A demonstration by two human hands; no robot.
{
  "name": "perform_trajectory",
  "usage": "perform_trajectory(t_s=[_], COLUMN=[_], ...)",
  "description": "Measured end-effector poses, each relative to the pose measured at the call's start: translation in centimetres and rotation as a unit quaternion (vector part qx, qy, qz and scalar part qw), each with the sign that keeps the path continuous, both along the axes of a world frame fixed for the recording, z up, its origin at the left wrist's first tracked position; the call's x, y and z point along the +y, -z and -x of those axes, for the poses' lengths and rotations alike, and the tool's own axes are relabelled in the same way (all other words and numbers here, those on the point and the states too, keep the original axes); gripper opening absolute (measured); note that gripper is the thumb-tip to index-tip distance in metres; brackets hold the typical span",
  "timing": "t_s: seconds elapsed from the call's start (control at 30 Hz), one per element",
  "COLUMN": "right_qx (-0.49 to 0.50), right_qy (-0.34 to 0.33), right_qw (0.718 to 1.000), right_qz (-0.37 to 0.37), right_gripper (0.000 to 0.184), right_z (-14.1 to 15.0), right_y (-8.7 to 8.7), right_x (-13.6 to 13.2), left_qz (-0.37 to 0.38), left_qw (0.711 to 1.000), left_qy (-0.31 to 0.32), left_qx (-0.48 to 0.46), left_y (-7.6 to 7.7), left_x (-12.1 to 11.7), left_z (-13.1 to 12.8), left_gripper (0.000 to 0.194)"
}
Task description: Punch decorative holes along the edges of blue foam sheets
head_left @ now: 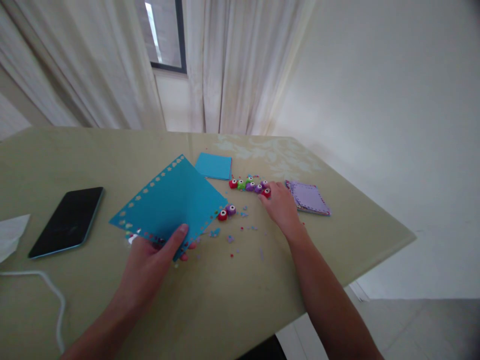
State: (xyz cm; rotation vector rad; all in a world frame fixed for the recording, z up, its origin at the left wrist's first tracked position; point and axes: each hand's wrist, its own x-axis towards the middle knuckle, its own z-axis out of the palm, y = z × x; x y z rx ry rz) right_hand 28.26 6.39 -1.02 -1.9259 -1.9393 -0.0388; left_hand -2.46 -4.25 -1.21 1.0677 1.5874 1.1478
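My left hand [157,262] pinches a blue sheet of paper [170,197] near its lower corner, thumb on top. Rows of small shaped holes run along several edges of the sheet, which is tilted above the table. My right hand [281,202] is at the end of a row of small paper punches with eye-like tops, its thumb and fingers closed around a red paper punch [266,192]. Beside it in the row are purple, green and red ones, such as a green punch [241,184]. A red punch [222,215] and a purple punch [231,209] sit by the sheet's right corner.
A stack of blue paper [214,166] lies farther back, and hole-edged purple sheets [309,197] lie to the right. Punched paper bits [215,233] are scattered mid-table. At left are a dark tablet [69,220], a white paper [13,235] and a white cable [56,290].
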Motion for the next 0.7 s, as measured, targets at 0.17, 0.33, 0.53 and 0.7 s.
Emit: perform_trajectory(t_s=[0.17, 0.33, 0.53, 0.7], right_qx=[-0.031, 0.002, 0.361, 0.553], right_qy=[0.0, -0.004, -0.124, -0.211], right_qw=[0.996, 0.996, 0.922, 0.788], right_qz=[0.08, 0.086, 0.058, 0.171], right_gripper=[0.016, 0.009, 0.028, 0.035], right_z=[-0.8, -0.9, 1.7, 4.9], right_y=[0.3, 0.0, -1.4, -2.0], right_x=[0.0, -0.2, -1.2, -2.9], left_qz=[-0.031, -0.014, -0.033, -0.036], left_qw=[0.999, 0.999, 0.999, 0.999], left_qy=[-0.027, -0.032, -0.014, -0.009], left_qx=[0.027, 0.021, -0.015, 0.002], left_y=[0.3, -0.1, 0.2, 0.5], left_x=[0.4, 0.4, 0.3, 0.3], left_z=[0.4, 0.4, 0.3, 0.7], left_gripper=[0.045, 0.046, 0.047, 0.05])
